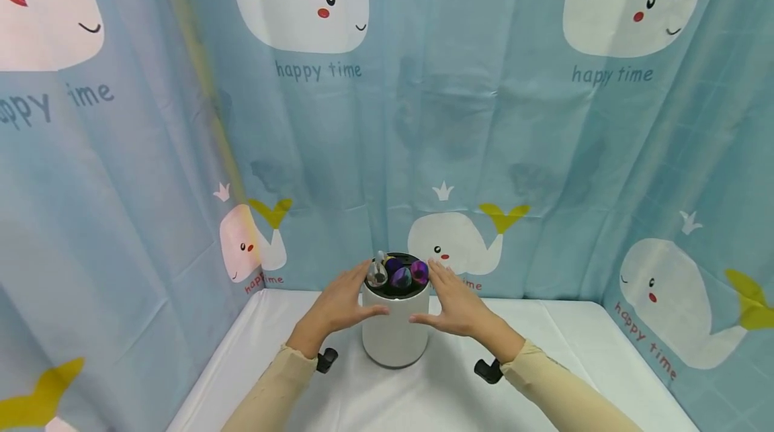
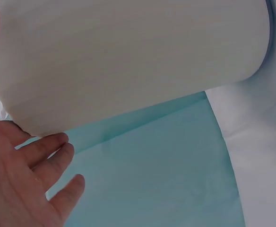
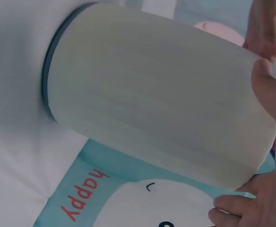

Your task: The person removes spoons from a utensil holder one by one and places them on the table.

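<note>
Canister point(image 1: 395, 334) stands upright between left grip point(image 1: 340, 300) and right grip point(image 1: 459, 304).

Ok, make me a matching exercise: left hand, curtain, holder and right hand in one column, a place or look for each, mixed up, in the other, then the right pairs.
Column one:
1. left hand
2. curtain
3. holder
4. right hand

Column two:
A. white, standing on the table
B. at the holder's right side
C. blue, printed with whales
D. at the holder's left side

Pairs: 1-D, 2-C, 3-A, 4-B
</note>
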`<control>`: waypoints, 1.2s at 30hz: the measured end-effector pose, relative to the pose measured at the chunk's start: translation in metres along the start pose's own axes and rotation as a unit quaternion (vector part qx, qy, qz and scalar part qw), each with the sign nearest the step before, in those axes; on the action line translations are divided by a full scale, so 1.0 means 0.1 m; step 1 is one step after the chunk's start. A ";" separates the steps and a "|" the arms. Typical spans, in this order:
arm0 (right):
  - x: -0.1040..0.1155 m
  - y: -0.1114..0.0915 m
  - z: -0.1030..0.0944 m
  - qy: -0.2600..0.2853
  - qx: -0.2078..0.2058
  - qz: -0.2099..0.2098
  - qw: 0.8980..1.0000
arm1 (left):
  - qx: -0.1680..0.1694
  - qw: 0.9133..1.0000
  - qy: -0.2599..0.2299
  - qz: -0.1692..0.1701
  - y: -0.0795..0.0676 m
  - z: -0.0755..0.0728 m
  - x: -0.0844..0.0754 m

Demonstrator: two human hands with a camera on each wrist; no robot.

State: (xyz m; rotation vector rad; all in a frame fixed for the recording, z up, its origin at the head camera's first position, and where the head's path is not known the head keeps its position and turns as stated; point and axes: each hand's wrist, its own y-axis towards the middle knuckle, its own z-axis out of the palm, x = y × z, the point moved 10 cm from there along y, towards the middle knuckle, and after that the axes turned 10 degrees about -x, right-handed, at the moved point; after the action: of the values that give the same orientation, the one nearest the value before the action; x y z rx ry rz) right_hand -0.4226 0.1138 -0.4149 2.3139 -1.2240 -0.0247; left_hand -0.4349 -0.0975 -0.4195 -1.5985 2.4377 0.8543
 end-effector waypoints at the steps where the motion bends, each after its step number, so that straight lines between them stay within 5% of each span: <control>1: 0.01 0.01 0.00 0.005 -0.002 0.001 1.000 | -0.001 1.000 -0.002 -0.003 0.00 0.00 0.00; 20: -0.03 0.03 -0.06 0.157 -0.060 0.048 0.985 | -0.038 0.999 -0.017 -0.006 0.00 -0.02 -0.03; 36: -0.24 -0.19 -0.22 0.150 -0.068 0.059 0.985 | -0.043 0.998 -0.043 0.001 0.03 0.16 -0.32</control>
State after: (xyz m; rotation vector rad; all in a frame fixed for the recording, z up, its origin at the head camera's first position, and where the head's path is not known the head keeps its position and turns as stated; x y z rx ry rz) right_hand -0.4166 0.1504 -0.4097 2.0351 -1.1628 0.2647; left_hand -0.4263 -0.0625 -0.4192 -1.5533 2.3742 1.0201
